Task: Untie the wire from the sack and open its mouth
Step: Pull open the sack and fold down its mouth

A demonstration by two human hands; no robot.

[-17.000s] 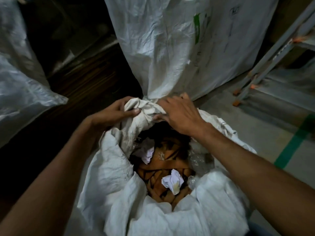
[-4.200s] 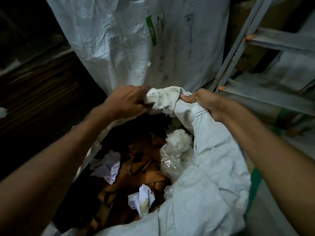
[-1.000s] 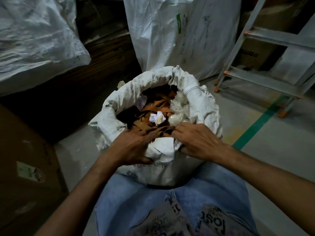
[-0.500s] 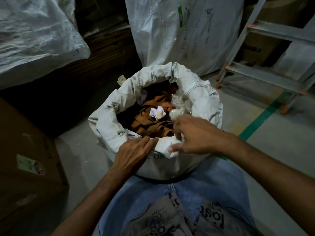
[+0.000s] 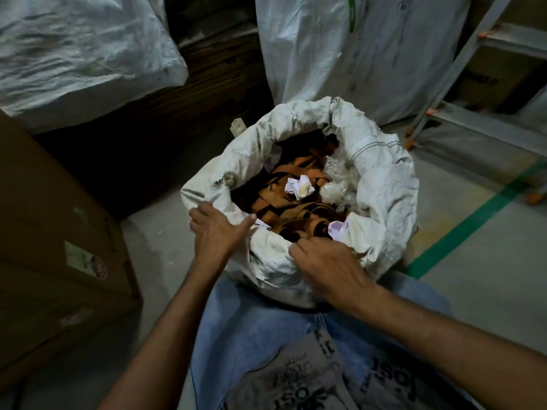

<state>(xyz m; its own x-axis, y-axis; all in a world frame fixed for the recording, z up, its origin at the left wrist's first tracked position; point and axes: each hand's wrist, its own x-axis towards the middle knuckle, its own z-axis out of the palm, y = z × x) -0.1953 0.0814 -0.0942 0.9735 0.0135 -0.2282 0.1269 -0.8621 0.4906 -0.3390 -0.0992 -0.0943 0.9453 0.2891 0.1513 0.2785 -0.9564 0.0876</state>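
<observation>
Head view: sack (image 5: 381, 184), soft woven cloth, heavy-looking; mouth rolled wide. Left hand (image 5: 217, 230) spread flat on rim; right hand (image 5: 328, 264) pinching near rim fold, best hold.

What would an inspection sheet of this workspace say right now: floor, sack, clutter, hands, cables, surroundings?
Surface: grey floor with a green stripe.
Job's things: white sack upright, mouth open, rim rolled outward; brown strips, crumpled paper and clear plastic inside. Wire: nothing seen for certain.
Clutter: small pale scrap behind the sack.
Hands: left hand spread on the near-left rim; right hand on the near rim, fingers curled into the fabric.
Cables: nothing seen.
Surroundings: cardboard boxes at left, large white sacks behind, ladder at right.
</observation>
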